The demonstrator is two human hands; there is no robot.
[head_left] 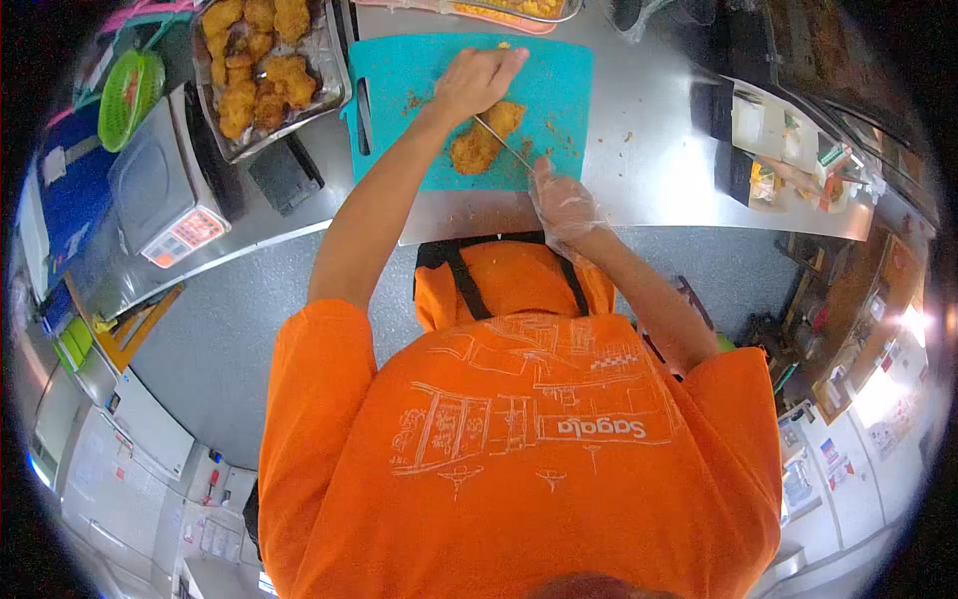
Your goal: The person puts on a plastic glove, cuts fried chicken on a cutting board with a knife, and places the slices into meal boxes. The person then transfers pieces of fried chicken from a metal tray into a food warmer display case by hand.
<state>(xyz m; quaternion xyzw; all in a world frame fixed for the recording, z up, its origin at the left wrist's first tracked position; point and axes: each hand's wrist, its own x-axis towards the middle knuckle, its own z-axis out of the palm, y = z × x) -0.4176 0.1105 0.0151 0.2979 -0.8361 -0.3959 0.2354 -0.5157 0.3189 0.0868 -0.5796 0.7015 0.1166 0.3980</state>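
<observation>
A browned, breaded cutlet (489, 138) lies on a turquoise cutting board (399, 68). Across it runs the thin blade of a knife (504, 143). My right hand (564, 200), in a clear plastic glove, is closed round the knife's handle at the board's near edge. My left hand (479, 82) is bare and rests just beyond the cutlet, close to the far end of the blade. Its fingers are curled and partly hidden, so what they hold, if anything, does not show. Crumbs are scattered on the board around the cutlet.
Left of the board stands a metal tray (342, 75) of several fried cutlets, with a digital scale (165, 200) and a black flat box (286, 177) nearby. A green basket (130, 100) sits further left. Behind the board is a pink-rimmed tray (534, 24) with yellow food.
</observation>
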